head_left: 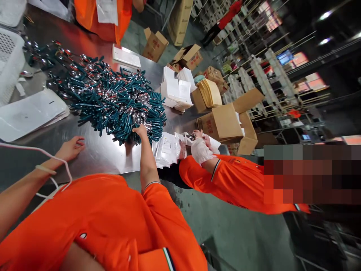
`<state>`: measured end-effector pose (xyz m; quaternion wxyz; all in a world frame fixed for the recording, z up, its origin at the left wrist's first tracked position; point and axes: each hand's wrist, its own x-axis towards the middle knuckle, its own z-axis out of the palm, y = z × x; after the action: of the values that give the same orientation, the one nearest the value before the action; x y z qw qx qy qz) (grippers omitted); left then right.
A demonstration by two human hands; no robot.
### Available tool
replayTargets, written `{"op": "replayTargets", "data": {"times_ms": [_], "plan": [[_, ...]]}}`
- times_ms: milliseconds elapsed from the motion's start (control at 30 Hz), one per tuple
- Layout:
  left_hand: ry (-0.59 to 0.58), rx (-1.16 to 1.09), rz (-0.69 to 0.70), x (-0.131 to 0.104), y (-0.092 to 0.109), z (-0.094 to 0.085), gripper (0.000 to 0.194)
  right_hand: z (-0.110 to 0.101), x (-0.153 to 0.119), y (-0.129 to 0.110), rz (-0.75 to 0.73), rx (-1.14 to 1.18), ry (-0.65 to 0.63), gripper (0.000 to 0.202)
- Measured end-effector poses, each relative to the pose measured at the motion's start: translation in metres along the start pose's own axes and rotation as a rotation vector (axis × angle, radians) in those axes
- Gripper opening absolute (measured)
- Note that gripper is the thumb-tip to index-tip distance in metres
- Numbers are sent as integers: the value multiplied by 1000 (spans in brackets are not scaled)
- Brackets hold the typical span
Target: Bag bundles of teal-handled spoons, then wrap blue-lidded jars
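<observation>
A large heap of spoons or similar utensils with dark green handles (121, 98) covers the middle of the metal table (96, 150). My right hand (140, 130) reaches to the near edge of this heap, its fingers at the metal ends of some utensils; whether it grips one is too small to tell. Over the table's near left part is my left hand (71, 148), apart from the heap, with its fingers loosely curled and apart and nothing seen in them. Plastic-wrapped packets (167, 149) lie right of my right hand.
A co-worker's gloved hand (201, 148) handles metal pieces at the right. White boxes (176, 88) and an open carton (222, 122) stand beyond. A white basket (9, 64) and white sheets (34, 113) lie left. A white cable (42, 149) crosses near my left wrist.
</observation>
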<state>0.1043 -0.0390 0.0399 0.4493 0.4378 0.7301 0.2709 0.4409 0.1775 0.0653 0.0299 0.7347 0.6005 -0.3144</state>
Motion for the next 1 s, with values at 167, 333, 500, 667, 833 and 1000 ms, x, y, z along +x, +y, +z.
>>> {"op": "replayTargets", "data": {"times_ms": [167, 333, 500, 667, 833, 1000], "plan": [[-53, -87, -6, 3, 3, -7, 48, -30, -34, -5, -60, -57, 40, 38], [30, -575, 114, 5, 53, 0, 79, -21, -106, -39, -256, -210, 203, 36], [118, -778, 298, 10, 106, 7, 113, 34, -177, -78, -485, -307, 132, 22], [285, -470, 321, -5, 98, 9, 73, 71, -209, -100, -526, -236, 143, 32], [359, -602, 171, -19, 81, 19, 35, 89, -224, -113, -606, -181, 138, 39], [316, -729, 42, -8, 73, 9, 23, 69, -239, -115, -867, -235, 137, 39]]}}
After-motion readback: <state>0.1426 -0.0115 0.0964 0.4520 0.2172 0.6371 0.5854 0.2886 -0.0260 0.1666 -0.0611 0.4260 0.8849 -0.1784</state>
